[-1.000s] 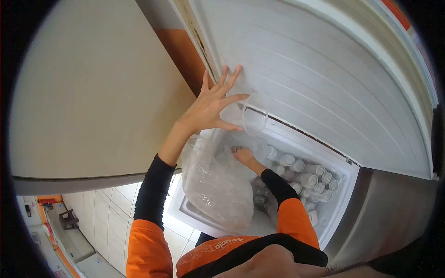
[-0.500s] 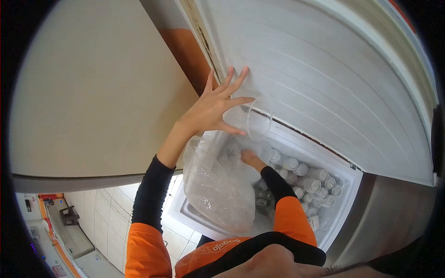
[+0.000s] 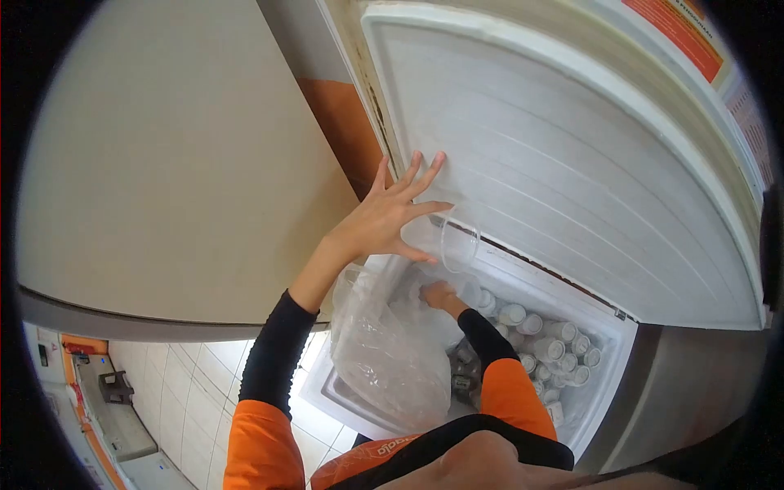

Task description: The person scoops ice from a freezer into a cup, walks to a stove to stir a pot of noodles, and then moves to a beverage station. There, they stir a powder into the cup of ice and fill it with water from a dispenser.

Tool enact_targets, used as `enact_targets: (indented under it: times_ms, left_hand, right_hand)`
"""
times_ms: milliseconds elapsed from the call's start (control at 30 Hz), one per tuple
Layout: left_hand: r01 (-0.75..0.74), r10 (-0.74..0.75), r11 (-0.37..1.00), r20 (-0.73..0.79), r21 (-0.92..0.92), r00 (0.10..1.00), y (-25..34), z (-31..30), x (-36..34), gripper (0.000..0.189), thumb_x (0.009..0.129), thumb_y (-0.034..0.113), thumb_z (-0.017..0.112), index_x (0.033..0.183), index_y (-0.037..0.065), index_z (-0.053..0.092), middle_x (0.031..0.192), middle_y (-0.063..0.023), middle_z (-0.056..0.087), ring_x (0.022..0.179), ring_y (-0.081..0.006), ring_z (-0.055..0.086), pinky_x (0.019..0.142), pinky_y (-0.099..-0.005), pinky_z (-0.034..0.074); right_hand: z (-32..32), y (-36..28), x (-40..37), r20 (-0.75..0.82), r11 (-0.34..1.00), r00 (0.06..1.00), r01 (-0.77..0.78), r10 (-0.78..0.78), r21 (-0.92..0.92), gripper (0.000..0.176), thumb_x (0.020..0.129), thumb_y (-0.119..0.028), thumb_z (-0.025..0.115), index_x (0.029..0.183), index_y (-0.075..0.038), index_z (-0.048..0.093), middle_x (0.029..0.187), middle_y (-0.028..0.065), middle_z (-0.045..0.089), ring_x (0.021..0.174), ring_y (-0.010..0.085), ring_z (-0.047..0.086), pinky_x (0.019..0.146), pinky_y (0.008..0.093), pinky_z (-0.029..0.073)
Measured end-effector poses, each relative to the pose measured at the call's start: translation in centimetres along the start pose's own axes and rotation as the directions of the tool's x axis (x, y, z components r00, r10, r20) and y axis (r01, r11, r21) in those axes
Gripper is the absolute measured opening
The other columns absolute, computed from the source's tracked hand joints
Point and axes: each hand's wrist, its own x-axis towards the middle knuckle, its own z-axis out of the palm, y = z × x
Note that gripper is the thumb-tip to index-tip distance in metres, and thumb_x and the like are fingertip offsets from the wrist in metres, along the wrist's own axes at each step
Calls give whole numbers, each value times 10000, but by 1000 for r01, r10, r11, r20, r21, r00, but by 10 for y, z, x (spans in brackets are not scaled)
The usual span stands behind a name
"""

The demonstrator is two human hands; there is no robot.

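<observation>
My left hand (image 3: 380, 216) grips a clear plastic cup (image 3: 461, 241) between thumb and forefinger, its other fingers spread near the raised lid. The cup is tilted, its rim facing right, above the back left of the chest freezer. Down inside the freezer, my right hand (image 3: 439, 296) is curled at the mouth of a large clear plastic bag (image 3: 388, 347). Its fingertips are hidden, and what they hold cannot be made out. The bag hangs over the freezer's left side. Right of my right forearm stand several bottles with white caps (image 3: 563, 332).
The white freezer lid (image 3: 555, 171) stands raised at the back. A large beige panel (image 3: 171, 163) fills the left. The freezer's rim (image 3: 608, 392) runs along the right, beside a grey metal surface (image 3: 694, 384). White floor tiles (image 3: 184, 380) show at lower left.
The view has tilted up, showing more of the lid's top and some posters. My left hand still grips the cup; my right hand stays in the freezer with little visible movement.
</observation>
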Motion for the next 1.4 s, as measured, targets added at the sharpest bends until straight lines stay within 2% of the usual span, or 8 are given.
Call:
enact_targets:
  times_ms: [167, 267, 333, 467, 767, 833, 933, 1400]
  left_hand:
    - [-10, 10, 1000, 1, -21, 1000, -1, 0, 0, 701, 505, 489, 773, 1122, 192, 623, 1498, -111, 78, 1361, -368, 105, 1060, -593, 27]
    - [-56, 56, 998, -21, -38, 998, -5, 0, -1, 683, 532, 564, 723, 1096, 190, 634, 1496, -99, 98, 1353, -375, 124, 1031, -643, 54]
    - [-62, 61, 997, -4, -49, 998, -6, 1, 0, 691, 520, 569, 725, 1092, 190, 640, 1496, -103, 84, 1355, -378, 109, 1030, -645, 48]
    - [-55, 58, 998, 66, -43, 996, -9, 2, 2, 785, 425, 555, 756, 1151, 294, 606, 1496, -137, -2, 1361, -397, 28, 1035, -632, -11]
    - [-84, 86, 994, 30, -62, 996, -4, -5, -1, 735, 507, 584, 725, 1117, 185, 635, 1499, -111, 31, 1361, -380, 62, 1017, -662, 31]
    - [-89, 91, 995, 50, -39, 995, -4, -7, -1, 729, 515, 581, 726, 1119, 184, 633, 1500, -110, 25, 1361, -379, 56, 1017, -663, 34]
    - [-57, 57, 998, 90, -6, 994, 0, -15, -2, 713, 530, 551, 740, 1152, 230, 608, 1500, -117, 7, 1362, -383, 42, 1019, -655, 26]
    - [-41, 39, 999, 101, 17, 994, 15, -19, -7, 711, 570, 605, 705, 1176, 252, 592, 1502, -101, -28, 1364, -385, 16, 1009, -664, 23]
  right_hand:
    - [43, 31, 21, -103, 982, 980, 162, -172, -93, 271, 778, -169, 549, 1037, -150, 624, 1060, 97, 620, 951, 277, 609, 800, 414, 477]
    - [58, 28, 20, -207, 995, 973, 96, -101, -35, 328, 787, -199, 562, 1110, -150, 582, 1079, 95, 609, 935, 276, 611, 805, 421, 472]
    - [57, -2, 17, -280, 957, 920, -230, 274, 179, 310, 792, -273, 554, 1023, -76, 617, 1019, 122, 637, 917, 288, 619, 769, 419, 488]
    - [74, -10, 43, -87, 961, 960, -258, 267, 97, 315, 815, -259, 515, 1052, -71, 605, 1078, 126, 616, 983, 284, 598, 818, 421, 475]
    - [43, 8, -34, -271, 951, 961, 33, 54, 308, 417, 874, -198, 431, 1253, -32, 475, 1229, 168, 518, 1135, 339, 493, 968, 427, 371]
    - [-19, 20, -120, -82, 897, 988, 156, -133, 413, 419, 912, -228, 405, 1284, -38, 440, 1255, 176, 496, 1138, 352, 483, 975, 397, 363]
    - [-219, -27, -348, -495, 629, 811, 566, -311, 533, 397, 937, -227, 419, 1252, 12, 451, 1205, 185, 517, 1083, 305, 521, 940, 359, 388]
    - [-260, -73, -546, -913, 562, 189, 826, -360, -51, 304, 889, -174, 502, 1139, -2, 518, 1140, 164, 556, 1031, 260, 553, 888, 324, 435]
